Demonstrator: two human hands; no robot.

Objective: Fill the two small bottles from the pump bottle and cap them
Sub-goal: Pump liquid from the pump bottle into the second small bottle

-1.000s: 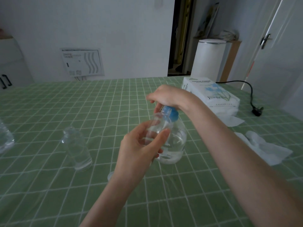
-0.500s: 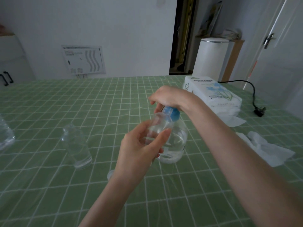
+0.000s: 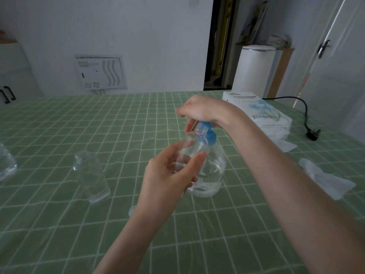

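You can read only "TISSUE PAPER", on the white tissue pack (image 3: 262,113) far right on the counter (image 3: 59,135). Its smaller print and the wall panel (image 3: 99,72) are too blurred.

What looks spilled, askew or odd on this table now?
No spill or damage shows. A crumpled tissue lies loose on the table, right of the pump bottle. The small bottle in the left hand leans a little toward the pump.

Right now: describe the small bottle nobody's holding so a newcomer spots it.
On the green checked table, find the blue-collared pump bottle at the middle. Left of the left hand, which grips the other small bottle, the free small bottle stands upright on the cloth. No hand touches it, unlike its twin; the edge bottle further left is half out of frame.
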